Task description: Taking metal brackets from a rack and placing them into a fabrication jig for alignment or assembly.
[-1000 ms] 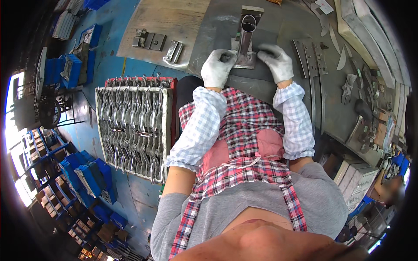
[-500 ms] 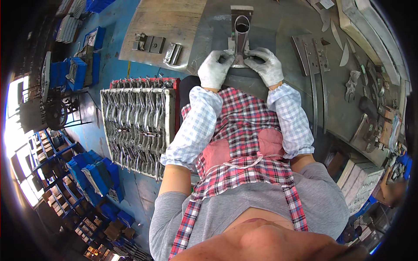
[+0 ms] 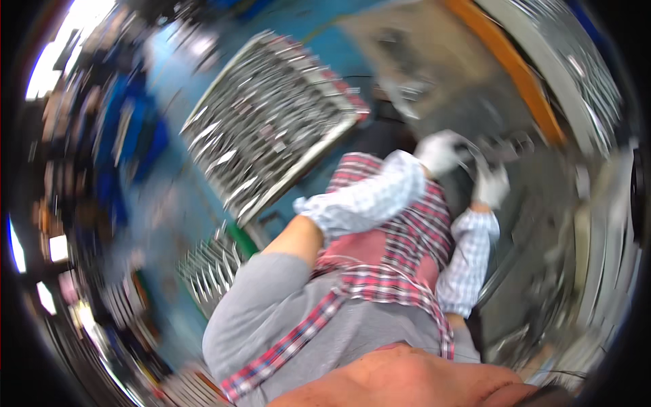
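Note:
My left hand (image 3: 442, 152), in a white glove, reaches the near side of a metal fixture (image 3: 507, 147) on the grey work table. My right hand (image 3: 493, 184), gloved the same way, is beside that fixture, a short gap from the left. Motion blur smears the fingers of both hands, so what they grip, if anything, does not show. A dark gap lies between the two gloves.
To the left on the blue floor stands a pale-framed crate (image 3: 271, 129) holding rows of shiny metal parts. Another rack of metal parts (image 3: 211, 268) is below it. A brown board (image 3: 434, 47) lies on the table, with an orange bar (image 3: 508, 64) beyond.
The whole view has swung and blurred; the hands and fixture now appear farther right and lower, and the crate of parts higher. Both gloves stay by the fixture.

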The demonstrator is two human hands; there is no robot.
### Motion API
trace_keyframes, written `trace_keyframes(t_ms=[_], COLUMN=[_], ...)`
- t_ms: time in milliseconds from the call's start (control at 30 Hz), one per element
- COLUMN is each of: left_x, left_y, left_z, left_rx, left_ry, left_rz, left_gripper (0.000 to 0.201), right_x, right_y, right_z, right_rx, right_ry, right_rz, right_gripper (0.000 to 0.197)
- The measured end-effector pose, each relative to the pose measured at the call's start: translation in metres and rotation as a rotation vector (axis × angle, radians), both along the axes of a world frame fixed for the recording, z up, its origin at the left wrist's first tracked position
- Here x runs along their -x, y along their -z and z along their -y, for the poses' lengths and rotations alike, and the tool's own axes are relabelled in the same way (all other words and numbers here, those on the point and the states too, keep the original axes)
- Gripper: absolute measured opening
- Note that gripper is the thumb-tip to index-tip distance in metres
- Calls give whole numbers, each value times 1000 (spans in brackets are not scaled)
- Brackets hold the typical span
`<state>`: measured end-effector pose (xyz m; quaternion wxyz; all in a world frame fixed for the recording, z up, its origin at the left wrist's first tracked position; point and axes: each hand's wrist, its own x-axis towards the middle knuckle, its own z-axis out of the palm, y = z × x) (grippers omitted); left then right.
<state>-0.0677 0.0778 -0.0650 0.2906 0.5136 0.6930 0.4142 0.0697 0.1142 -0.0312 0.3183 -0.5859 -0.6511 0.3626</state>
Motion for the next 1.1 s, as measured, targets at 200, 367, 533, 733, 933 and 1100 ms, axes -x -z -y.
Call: trace_keyframes(t_ms=[200,367,533,733,933,1100], left_x=[67,254,334,338,342,161], left_y=[-13,25,91,96,60,-45], left_z=[111,341,443,348,300,211], left_rx=[-78,374,782,495,606,-332], left_ry=[-180,-810,-560,-894,-853,-129], left_rz=[236,-140,-797,-707,-483,32], left_gripper=[40,36,24,26,43,21], right_x=[62,75,76,43,59,88], right_y=[56,37,47,51,17,4], right_z=[59,59,46,45,57,69], right_rx=[-48,229,212,212,247,760], right_ry=[-910,-819,-755,-837,-756,-526], right_rz=[268,185,311,486,430,-470], right_gripper=[25,28,28,36,33,38])
